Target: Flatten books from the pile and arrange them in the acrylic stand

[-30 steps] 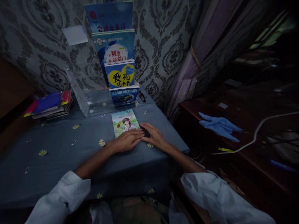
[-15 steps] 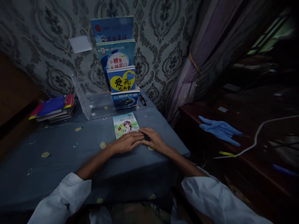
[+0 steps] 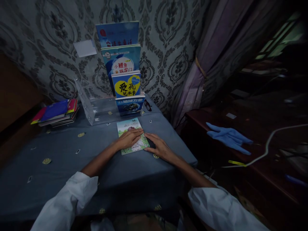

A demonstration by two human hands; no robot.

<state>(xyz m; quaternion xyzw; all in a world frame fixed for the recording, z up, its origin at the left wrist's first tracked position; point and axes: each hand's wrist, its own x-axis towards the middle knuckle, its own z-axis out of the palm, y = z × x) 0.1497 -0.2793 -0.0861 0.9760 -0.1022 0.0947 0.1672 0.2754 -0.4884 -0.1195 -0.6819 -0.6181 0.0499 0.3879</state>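
A small book [image 3: 134, 148] with a green and pale-blue illustrated cover lies flat on the table in front of the display rack. My left hand [image 3: 130, 138] rests palm down across the cover, fingers stretched out and hiding much of the picture. Beside the book's right edge, my right hand [image 3: 159, 147] has its thumb apart from its fingers, and the fingertips touch or nearly touch that edge. A dark patch shows between its thumb and forefinger; I cannot tell what it is. Behind, a blue book [image 3: 131, 106] stands lowest in the rack.
The clear rack [image 3: 90, 110] holds several upright books, including one with a yellow heart [image 3: 126, 85]. A stack of notebooks [image 3: 56, 112] lies at the left. Glasses [image 3: 147, 105] sit right of the rack. A blue glove [image 3: 229, 136] and white cable [image 3: 267, 146] lie on the dark surface at right.
My left hand has slid up the cover, baring the book's lower part. The hands, overlapping before, are now apart, with my right hand slightly lower and right. The view has shifted a little.
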